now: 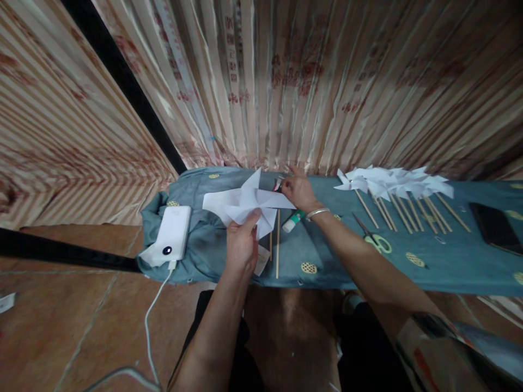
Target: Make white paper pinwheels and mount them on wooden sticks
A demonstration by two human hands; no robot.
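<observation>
paper pinwheel in my l hand, r hand just beyond it.
i've got my l hand (242,242) w/ its grip closed on the paper pinwheel (249,197), thumb on top nr the middle, held over the l part of the cloth-covered surface (327,272). my r hand (301,190) is by the small dark-and-red item (278,184), fingers bent; can't tell if that grip is shut on it. the green-and-white tube (292,221) lies below the r hand, w/ loose sticks (278,250) just l of it. further r: scissors (379,243), then a black phone (495,226) nr the r end; above the scissors, a row of pinwheels on sticks (394,182), overlapping. far l: white power bank (174,231) w/ a cable (149,316) hanging off the front.
</observation>
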